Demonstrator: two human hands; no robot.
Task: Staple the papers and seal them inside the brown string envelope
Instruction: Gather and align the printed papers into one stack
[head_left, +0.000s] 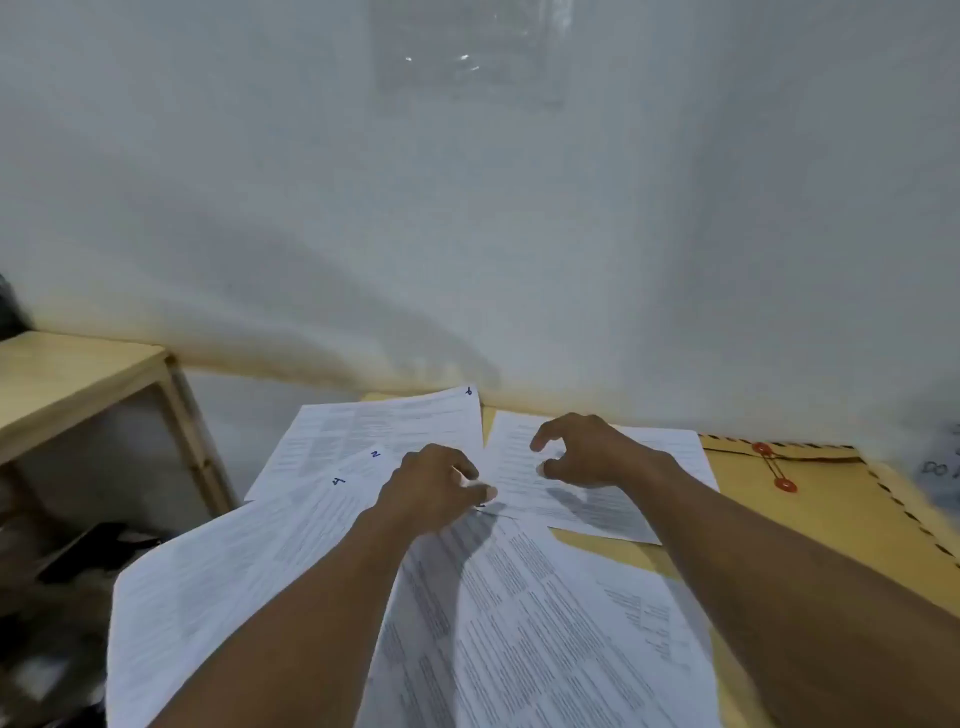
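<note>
Several printed white sheets lie fanned over the yellow table. One sheet (395, 426) is at the far left and a big one (545, 623) is nearest me. My left hand (434, 491) has its fingers curled and pinches the top corner of that near sheet. Arched over the right sheet (613, 512), my right hand (592, 452) has its fingers spread, loosely bent and holding nothing. The brown string envelope (841, 525), with two red string buttons (773, 467), lies flat at the right, partly under the papers. No stapler is in view.
A white wall (467, 234) rises just behind the table's far edge. A light wooden shelf unit (78, 384) stands to the left, with dark blurred clutter (78, 571) on the floor beside it. The leftmost sheet (218, 587) overhangs the table's left side.
</note>
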